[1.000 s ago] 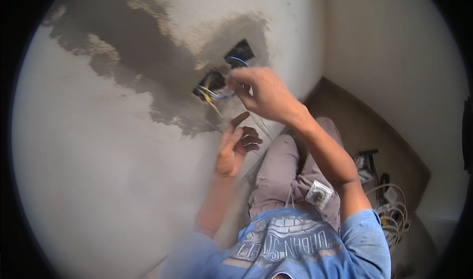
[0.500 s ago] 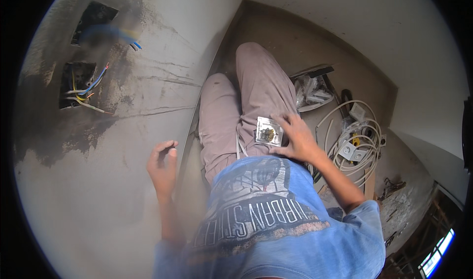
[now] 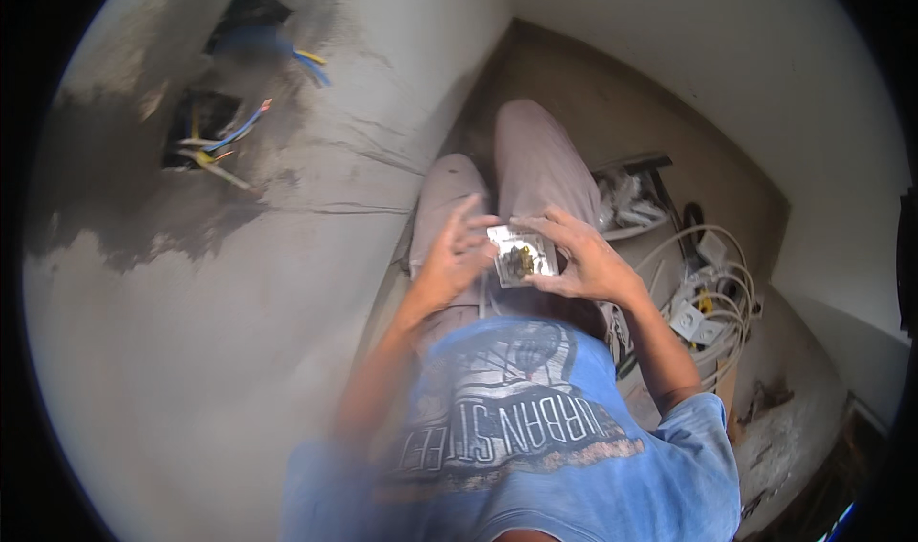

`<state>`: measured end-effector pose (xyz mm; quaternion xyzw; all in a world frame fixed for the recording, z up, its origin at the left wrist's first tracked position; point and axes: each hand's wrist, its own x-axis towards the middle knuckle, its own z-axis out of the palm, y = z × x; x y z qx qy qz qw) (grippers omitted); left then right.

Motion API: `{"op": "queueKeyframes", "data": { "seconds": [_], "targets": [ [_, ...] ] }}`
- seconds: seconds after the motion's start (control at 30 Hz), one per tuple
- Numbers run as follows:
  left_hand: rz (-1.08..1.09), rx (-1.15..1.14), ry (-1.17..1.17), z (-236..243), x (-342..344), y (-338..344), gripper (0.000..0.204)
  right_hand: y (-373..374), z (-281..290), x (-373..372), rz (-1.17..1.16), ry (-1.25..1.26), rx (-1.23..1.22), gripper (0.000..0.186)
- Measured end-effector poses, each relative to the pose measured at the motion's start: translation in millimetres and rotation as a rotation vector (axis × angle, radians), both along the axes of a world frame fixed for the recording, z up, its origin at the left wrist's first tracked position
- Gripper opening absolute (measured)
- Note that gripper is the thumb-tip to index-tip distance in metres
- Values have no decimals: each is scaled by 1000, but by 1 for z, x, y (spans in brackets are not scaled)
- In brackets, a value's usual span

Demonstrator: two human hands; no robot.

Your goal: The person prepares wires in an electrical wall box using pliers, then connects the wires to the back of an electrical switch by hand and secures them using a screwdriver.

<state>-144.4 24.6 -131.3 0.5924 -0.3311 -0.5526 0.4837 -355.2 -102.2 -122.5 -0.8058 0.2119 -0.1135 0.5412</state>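
Observation:
Over my lap is a square, shiny whitish electrical fitting (image 3: 510, 266) with dark and yellowish parts showing in its middle. My right hand (image 3: 585, 265) grips it from the right, thumb at the lower edge and fingers along the upper one. On the other side, my left hand (image 3: 457, 255) has its fingers spread, tips close to the fitting's left edge. Motion blur hides whether they touch it. Blue, yellow and whitish wires (image 3: 229, 142) stick out of a lower square wall opening (image 3: 206, 113) at the left.
Above is a second wall opening (image 3: 251, 11) with blue and yellow wires (image 3: 311, 64). Beside my legs on the right lie a coil of white cable (image 3: 744, 293), white socket plates (image 3: 687, 320) and clear plastic packaging (image 3: 626, 198). Walls meet in the far corner.
My left hand has come right, from beside the wall to the fitting. My right hand has closed on the fitting, which lay on my thigh. The view has shifted.

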Motion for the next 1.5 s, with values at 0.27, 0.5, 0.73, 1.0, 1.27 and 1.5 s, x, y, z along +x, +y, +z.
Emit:
{"op": "queueKeyframes", "data": {
  "seconds": [0.27,0.5,0.73,1.0,1.27,1.5],
  "targets": [
    [257,-196,509,4,39,43,54,-33,74,90,86,-420,-152,54],
    [699,-604,386,59,69,86,60,-7,130,194,-53,-683,-250,15],
    [759,-633,395,62,66,74,48,12,134,241,-228,-565,-416,32],
    [745,-600,515,52,60,72,42,3,133,254,-278,-682,-806,32],
    [709,-586,542,39,60,75,39,-36,145,243,16,-636,-717,26],
    [687,-568,500,29,61,82,44,-51,180,235,-28,-659,-1216,20]
  ]
}}
